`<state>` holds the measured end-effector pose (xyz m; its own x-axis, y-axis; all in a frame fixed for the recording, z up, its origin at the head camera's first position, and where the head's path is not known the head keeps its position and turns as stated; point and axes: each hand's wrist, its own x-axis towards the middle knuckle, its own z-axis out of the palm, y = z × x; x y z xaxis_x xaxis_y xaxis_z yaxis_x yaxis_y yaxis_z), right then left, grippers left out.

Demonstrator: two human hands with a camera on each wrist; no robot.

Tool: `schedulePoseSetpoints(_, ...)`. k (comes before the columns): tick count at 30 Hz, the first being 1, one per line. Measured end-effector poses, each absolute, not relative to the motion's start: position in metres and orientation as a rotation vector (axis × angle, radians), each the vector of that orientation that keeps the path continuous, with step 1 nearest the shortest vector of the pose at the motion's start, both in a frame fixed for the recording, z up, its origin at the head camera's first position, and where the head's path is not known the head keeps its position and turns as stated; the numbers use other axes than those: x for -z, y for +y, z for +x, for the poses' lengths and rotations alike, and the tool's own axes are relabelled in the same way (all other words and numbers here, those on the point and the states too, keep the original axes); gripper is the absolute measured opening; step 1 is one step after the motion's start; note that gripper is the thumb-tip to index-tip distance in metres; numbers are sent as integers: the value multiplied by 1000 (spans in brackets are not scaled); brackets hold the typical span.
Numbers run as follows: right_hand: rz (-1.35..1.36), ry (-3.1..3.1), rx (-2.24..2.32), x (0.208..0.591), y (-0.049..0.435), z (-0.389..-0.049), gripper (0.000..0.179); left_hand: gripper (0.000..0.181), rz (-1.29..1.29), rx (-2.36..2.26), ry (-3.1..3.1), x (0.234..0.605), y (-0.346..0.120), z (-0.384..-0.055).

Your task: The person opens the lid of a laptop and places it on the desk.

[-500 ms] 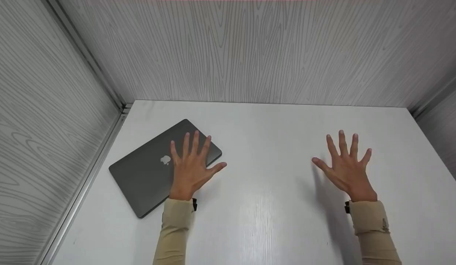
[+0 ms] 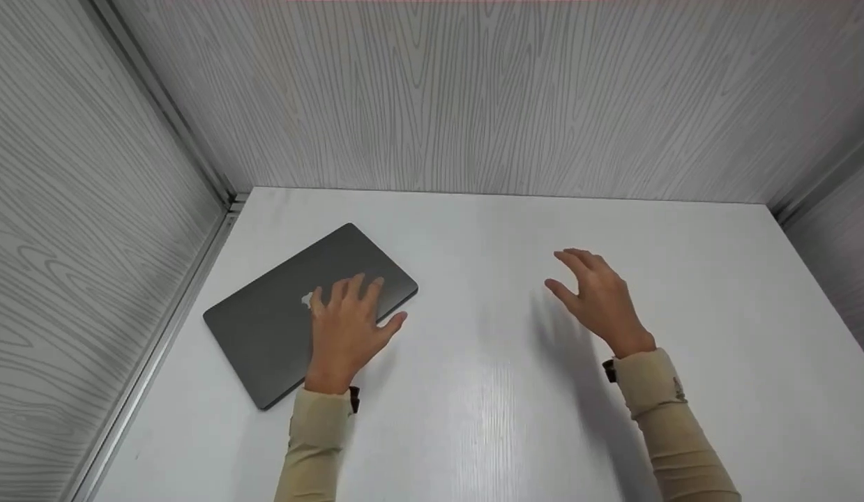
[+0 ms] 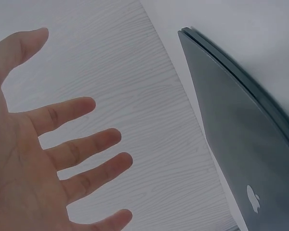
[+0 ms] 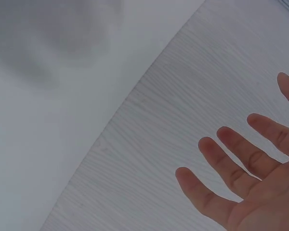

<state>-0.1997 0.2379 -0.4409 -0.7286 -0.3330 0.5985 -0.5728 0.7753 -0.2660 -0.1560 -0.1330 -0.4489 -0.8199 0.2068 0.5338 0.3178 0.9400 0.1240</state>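
A closed dark grey laptop (image 2: 264,335) with a pale apple logo on its lid lies slanted on the left side of the white table. Over its right part hovers my left hand (image 2: 344,335), fingers spread and slightly bent, holding nothing. The left wrist view shows a gap between that hand (image 3: 53,154) and the laptop (image 3: 241,125). My right hand (image 2: 602,300) is in the air above the table, right of the middle, its fingers loosely bent and the thumb apart. Nothing is in its palm in the right wrist view, where its spread fingers (image 4: 231,168) show.
The white table (image 2: 473,335) is bounded by a wood-grain panel (image 2: 445,97) at the back and another panel (image 2: 69,230) on the left. A metal rail (image 2: 160,348) runs along the left side. Shadows of the arms fall on the tabletop.
My right hand has moved left and turned inward, its fingers bending. The left hand has drawn back slightly toward me and left, its fingers bending too. The laptop stays in its place.
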Motion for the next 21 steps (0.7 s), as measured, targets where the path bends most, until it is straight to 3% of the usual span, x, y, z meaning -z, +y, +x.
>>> schedulePoseSetpoints(21, 827, -2457, -744, 444, 163, -224, 39, 59, -265, 259, -2547, 462, -166, -123)
